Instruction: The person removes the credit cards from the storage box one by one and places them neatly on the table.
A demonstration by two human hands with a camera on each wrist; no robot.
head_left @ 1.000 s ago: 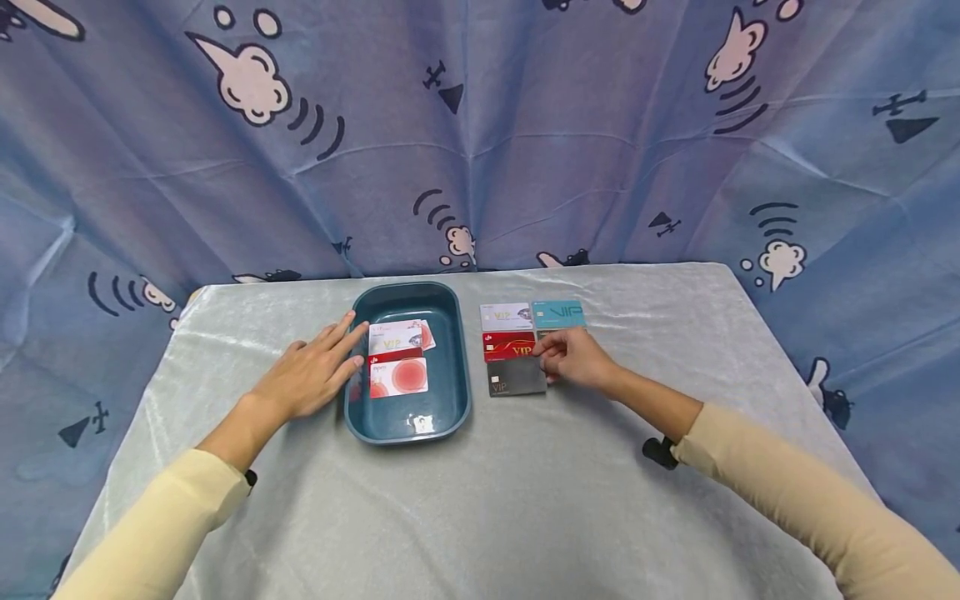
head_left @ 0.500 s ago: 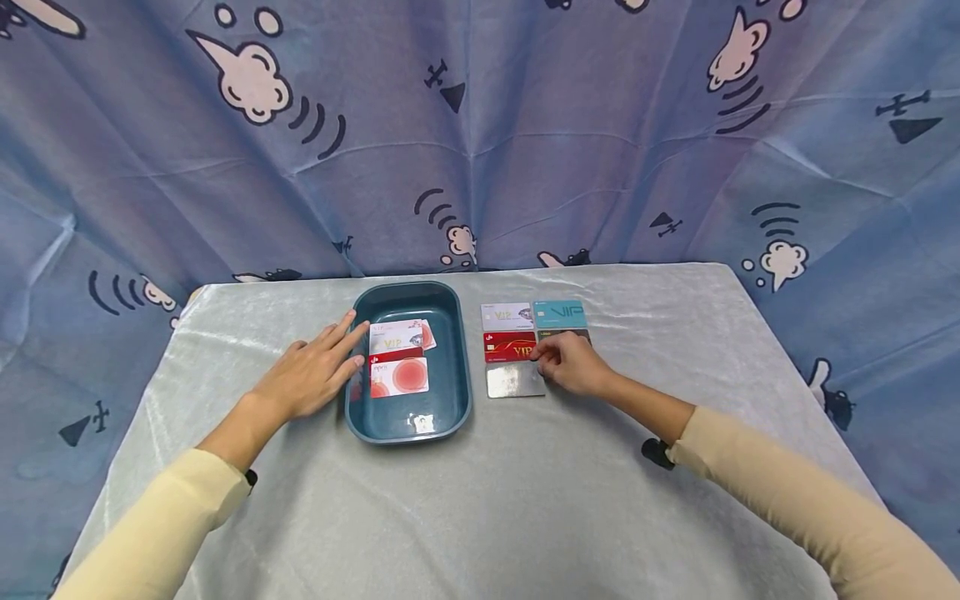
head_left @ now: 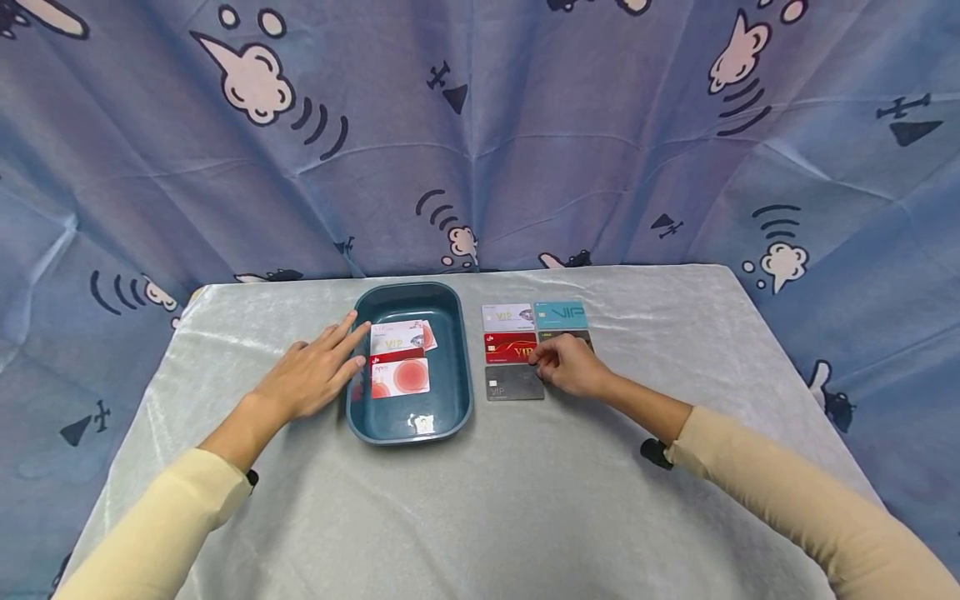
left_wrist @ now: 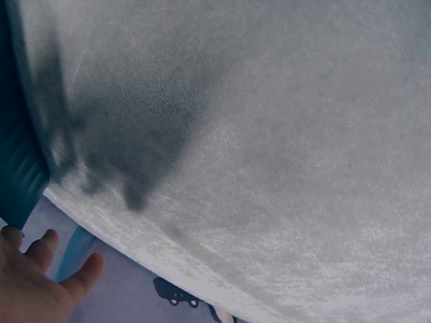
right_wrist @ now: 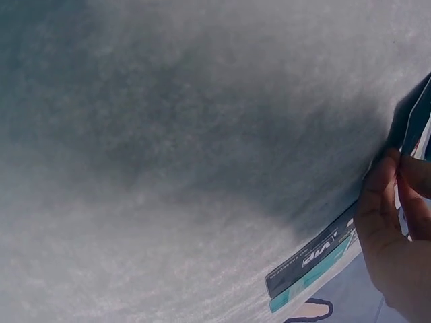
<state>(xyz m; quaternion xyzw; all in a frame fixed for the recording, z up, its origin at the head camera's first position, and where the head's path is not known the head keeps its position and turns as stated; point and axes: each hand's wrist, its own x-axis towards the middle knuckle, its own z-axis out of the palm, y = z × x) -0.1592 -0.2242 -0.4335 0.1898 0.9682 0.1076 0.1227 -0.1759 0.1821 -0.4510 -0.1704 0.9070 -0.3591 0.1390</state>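
My right hand [head_left: 572,364] pinches the upper right corner of a dark grey VIP card [head_left: 513,385], which is just below a red VIP card [head_left: 506,347]. Above these lie a silver VIP card [head_left: 497,318] and a teal VIP card [head_left: 558,316]. A dark card [head_left: 579,335] below the teal one is partly hidden by the hand; in the right wrist view its VIP lettering [right_wrist: 318,254] shows. My left hand [head_left: 315,371] rests with spread fingers on the left rim of a blue-green tray [head_left: 450,375].
Several overlapping cards lie in the tray, among them a white card with red circles [head_left: 405,377] and a silver VIP card [head_left: 392,339]. Pale cloth covers the table [head_left: 480,517]. A patterned blue curtain [head_left: 525,192] hangs behind the table's far edge.
The grey card has shifted slightly left with my right hand; its face shone brightly half a second ago and looks dark now. My left hand stays at the tray.
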